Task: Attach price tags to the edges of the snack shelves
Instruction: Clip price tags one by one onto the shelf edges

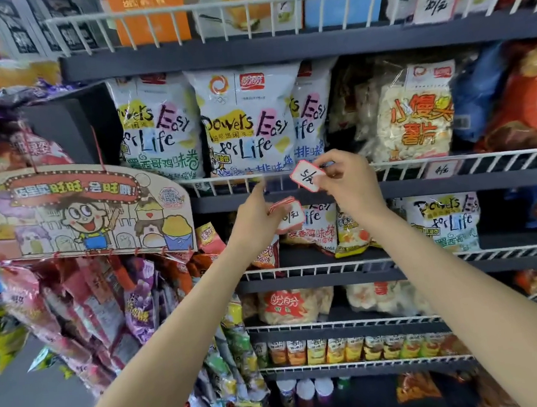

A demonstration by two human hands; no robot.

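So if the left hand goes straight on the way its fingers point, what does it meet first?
Probably the wire rail at the shelf edge: the left hand, holding spare tags, points up at it, fingertips nearly there. Depth is unclear, so contact may exist already.

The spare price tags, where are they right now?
In the head view, the spare price tags are held in the left hand, centre frame, just below the wire shelf rail.

Red-bordered white price tag [307, 180]; white wire rail [455, 160]; dark grey shelf edge [277, 50].
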